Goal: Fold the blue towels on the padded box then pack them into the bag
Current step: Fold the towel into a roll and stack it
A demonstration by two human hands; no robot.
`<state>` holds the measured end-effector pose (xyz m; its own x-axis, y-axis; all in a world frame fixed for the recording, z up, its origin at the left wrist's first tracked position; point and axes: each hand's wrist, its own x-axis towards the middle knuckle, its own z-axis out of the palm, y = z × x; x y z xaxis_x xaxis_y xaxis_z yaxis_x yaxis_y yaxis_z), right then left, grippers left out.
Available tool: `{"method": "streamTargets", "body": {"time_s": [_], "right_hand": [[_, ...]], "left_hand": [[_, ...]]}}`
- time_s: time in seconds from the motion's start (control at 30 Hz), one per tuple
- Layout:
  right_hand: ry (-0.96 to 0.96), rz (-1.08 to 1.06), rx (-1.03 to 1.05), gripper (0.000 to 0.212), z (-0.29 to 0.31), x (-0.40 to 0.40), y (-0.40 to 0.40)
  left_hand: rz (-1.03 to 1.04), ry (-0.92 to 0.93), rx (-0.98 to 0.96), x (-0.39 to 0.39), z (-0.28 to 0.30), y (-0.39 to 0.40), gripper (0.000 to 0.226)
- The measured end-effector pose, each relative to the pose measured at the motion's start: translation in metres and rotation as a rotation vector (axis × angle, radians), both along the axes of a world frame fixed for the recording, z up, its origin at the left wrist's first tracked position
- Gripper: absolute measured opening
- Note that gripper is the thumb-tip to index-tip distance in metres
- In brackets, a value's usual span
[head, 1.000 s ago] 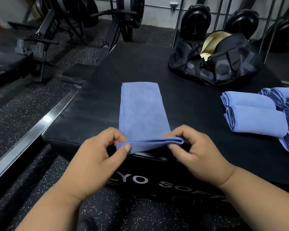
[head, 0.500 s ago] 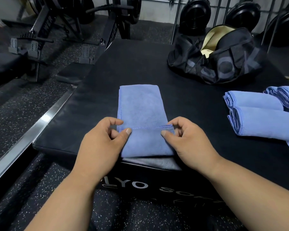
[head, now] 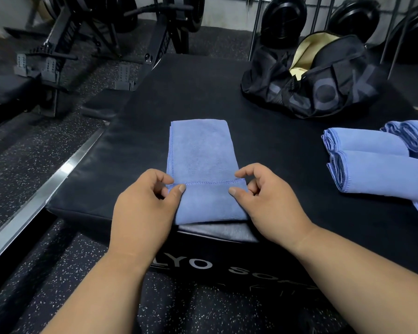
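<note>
Blue towel (head: 198,150) pinched by two hands; one bag (head: 323,78) open

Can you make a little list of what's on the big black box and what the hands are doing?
towel being folded: blue towel, flat on the padded box, near end folded over
left hand: pinches the folded edge's left corner
right hand: pinches the folded edge's right corner
finished towels: folded blue towels, stacked at the right
bag: black, open, at the far side of the box
towels visible in bag: none

Bare forearms, no sleeves; left hand (head: 145,208), right hand (head: 268,203) ungloved, ringless.
</note>
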<state>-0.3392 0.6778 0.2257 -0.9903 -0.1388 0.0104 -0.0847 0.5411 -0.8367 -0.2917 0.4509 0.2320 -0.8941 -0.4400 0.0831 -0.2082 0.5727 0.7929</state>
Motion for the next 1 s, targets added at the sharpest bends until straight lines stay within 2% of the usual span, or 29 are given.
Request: {"method": "streamTargets", "body": {"time_s": [0.13,0.27,0.33,0.4,0.47,0.53,0.63,0.8,0.9,1.0], "right_hand": [[0.033,-0.031,0.02,0.025,-0.001,0.001,-0.002],[0.175,-0.045,0.125,0.024,-0.003,0.008,-0.004],[0.241,-0.032,0.136,0.016,-0.004,0.011,-0.003],[0.334,0.015,0.124,0.012,-0.004,0.013,0.0],[0.512,0.138,0.211,0.007,-0.006,0.015,0.006],[0.588,0.292,0.343,0.025,-0.013,0.016,0.012],[0.495,0.405,0.424,0.045,-0.017,0.013,0.018],[0.38,0.414,0.392,0.057,-0.011,0.004,0.02],[0.384,0.384,0.36,0.048,-0.011,0.002,0.019],[0.402,0.379,0.268,0.023,-0.003,0.001,0.019]], "left_hand": [[-0.048,0.098,-0.176,0.001,-0.003,-0.003,0.016],[-0.304,0.251,-0.369,0.007,-0.005,-0.012,0.015],[-0.44,0.215,-0.363,0.011,-0.007,-0.018,0.012],[-0.524,0.122,-0.324,0.014,-0.009,-0.027,0.026],[-0.576,0.059,-0.304,0.016,-0.01,-0.036,0.043],[-0.601,0.013,-0.3,0.017,-0.011,-0.041,0.055],[-0.602,0.014,-0.322,0.016,-0.013,-0.043,0.061],[-0.564,0.071,-0.291,0.016,-0.015,-0.04,0.048],[-0.513,0.081,-0.253,0.017,-0.012,-0.04,0.034],[-0.518,0.089,-0.213,0.02,-0.004,-0.041,0.022]]}}
